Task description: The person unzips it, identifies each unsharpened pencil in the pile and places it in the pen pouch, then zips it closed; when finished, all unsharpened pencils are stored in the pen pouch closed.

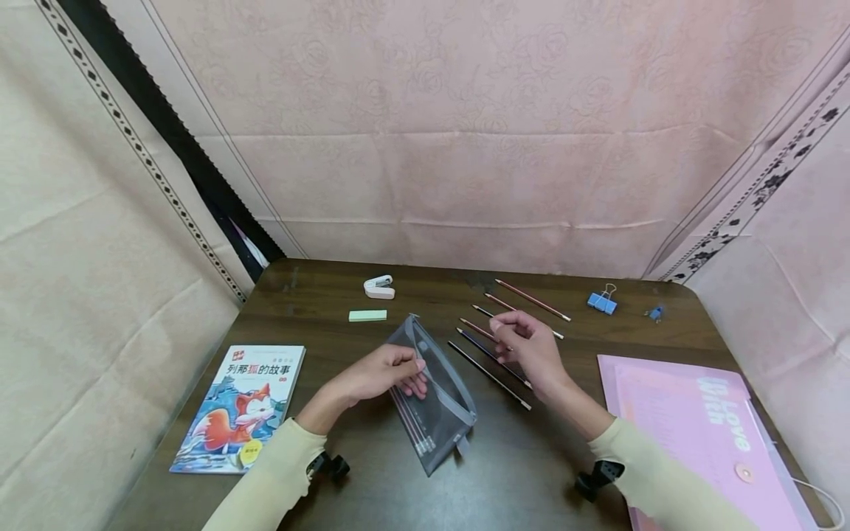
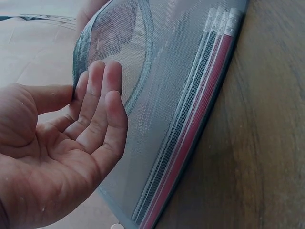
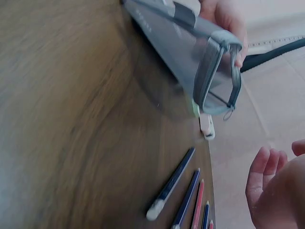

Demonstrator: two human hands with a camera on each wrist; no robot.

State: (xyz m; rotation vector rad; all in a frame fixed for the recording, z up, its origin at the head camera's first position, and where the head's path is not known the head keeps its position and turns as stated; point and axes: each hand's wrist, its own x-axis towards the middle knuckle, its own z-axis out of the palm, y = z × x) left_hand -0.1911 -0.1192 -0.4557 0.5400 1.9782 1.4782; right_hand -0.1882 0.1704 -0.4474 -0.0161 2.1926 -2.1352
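left hand (image 1: pixel 388 370) pinching pouch (image 1: pixel 440 422); right hand (image 1: pixel 529 351) hovering empty, loosely curled, nearer pencils (image 1: pixel 489 375) slanting right of pouch.

The pouch (image 1: pixel 437 417) is sheer mesh, the table (image 1: pixel 378 479) glossy wood, the curtain (image 1: pixel 432 177) cloth.

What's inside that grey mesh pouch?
Inside the pouch, several pencils, at least one red, show through the mesh. The left hand covers part of it, and the pencils' other ends can't be made out.

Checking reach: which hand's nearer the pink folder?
Right. The right hand is over the pencils, left of the folder; the left hand is farther left, holding the mesh pouch.
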